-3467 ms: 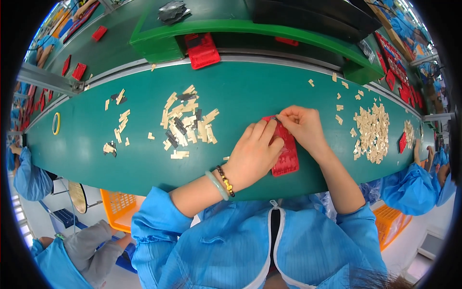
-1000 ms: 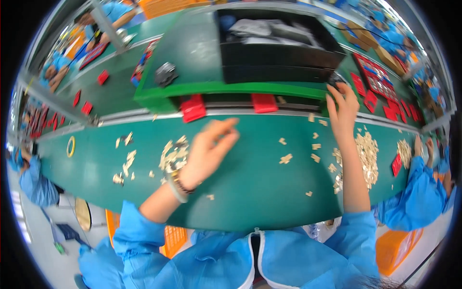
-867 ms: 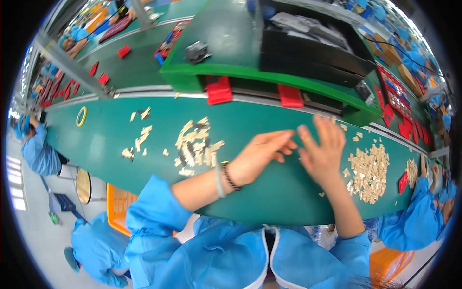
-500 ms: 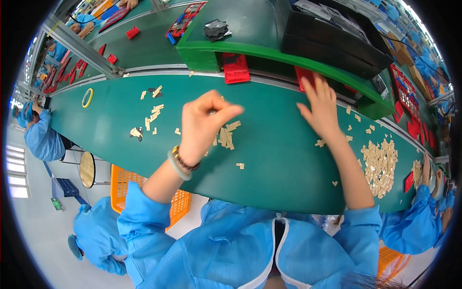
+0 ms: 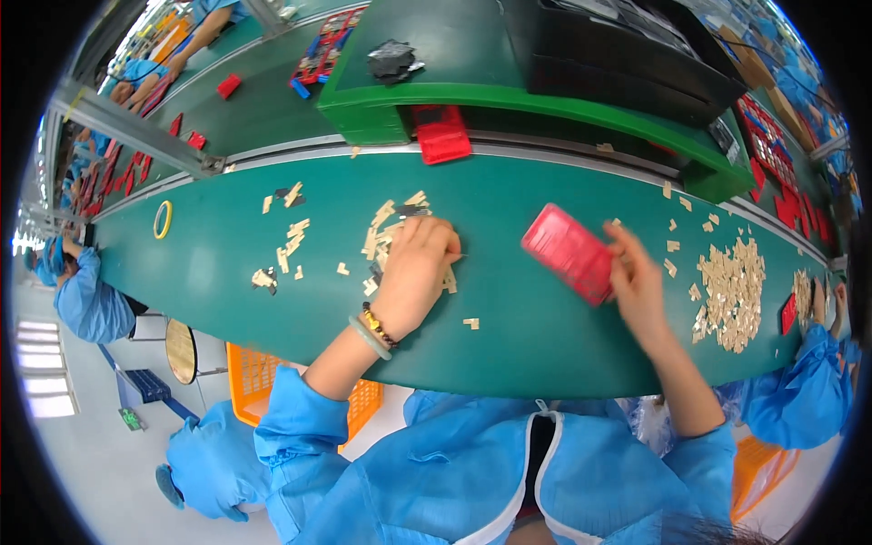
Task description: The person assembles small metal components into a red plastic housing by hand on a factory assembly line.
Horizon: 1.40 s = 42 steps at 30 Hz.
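Observation:
My right hand (image 5: 639, 283) grips a flat red plastic piece (image 5: 570, 253) by its right edge. The piece is tilted over the green table, right of the middle. My left hand (image 5: 420, 270) is down on a loose group of small beige L-shaped pieces (image 5: 382, 215), mixed with some dark bits. Its fingers are bent and pressed together at the tabletop; whatever lies between the fingertips is hidden. A single beige piece (image 5: 471, 323) lies near the wrist.
A big heap of beige pieces (image 5: 734, 295) lies at the right. Smaller groups (image 5: 295, 238) and a yellow tape roll (image 5: 163, 220) are at the left. Behind stands a green raised shelf (image 5: 509, 100) with another red piece (image 5: 442, 136) under its edge. Other people work nearby.
My right hand has drawn the red piece from under the shelf toward me. My left hand has come down from above the table onto the beige pieces.

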{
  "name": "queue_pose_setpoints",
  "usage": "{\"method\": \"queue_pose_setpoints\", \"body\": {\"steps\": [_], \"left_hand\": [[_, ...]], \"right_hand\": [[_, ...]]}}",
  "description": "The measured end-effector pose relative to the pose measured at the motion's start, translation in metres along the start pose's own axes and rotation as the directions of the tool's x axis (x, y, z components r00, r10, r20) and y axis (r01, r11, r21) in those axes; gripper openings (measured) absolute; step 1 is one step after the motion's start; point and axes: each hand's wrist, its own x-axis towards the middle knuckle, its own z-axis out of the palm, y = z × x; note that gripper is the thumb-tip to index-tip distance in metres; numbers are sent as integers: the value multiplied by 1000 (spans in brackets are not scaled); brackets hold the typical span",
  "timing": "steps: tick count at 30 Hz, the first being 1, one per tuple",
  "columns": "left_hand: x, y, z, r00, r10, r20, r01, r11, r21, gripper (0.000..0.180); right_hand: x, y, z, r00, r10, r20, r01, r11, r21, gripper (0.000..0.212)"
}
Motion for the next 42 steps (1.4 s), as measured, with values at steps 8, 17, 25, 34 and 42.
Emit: {"method": "queue_pose_setpoints", "body": {"steps": [8, 17, 25, 34, 42], "left_hand": [[11, 35, -5, 956, -283, 78, 289, 859, -423, 17], [19, 78, -5, 851, -271, 450, 525, 411, -745, 18], [8, 97, -5, 825, -234, 515, 557, 185, -809, 10], [14, 106, -4, 945, 287, -155, -319, 913, -255, 14], [9, 97, 17, 815, 576, -66, -568, 769, -294, 28]], "right_hand": [[-45, -20, 36, 841, -540, 41, 465, 682, -565, 38], [-9, -58, 38, 896, -444, 15, 429, 873, 231, 18], [-19, -59, 21, 718, -695, 42, 689, 701, -188, 23], [-34, -49, 14, 907, -388, 162, 341, 905, 256, 13], [-25, -7, -22, 889, -454, 53, 433, 799, -418, 23]]}}
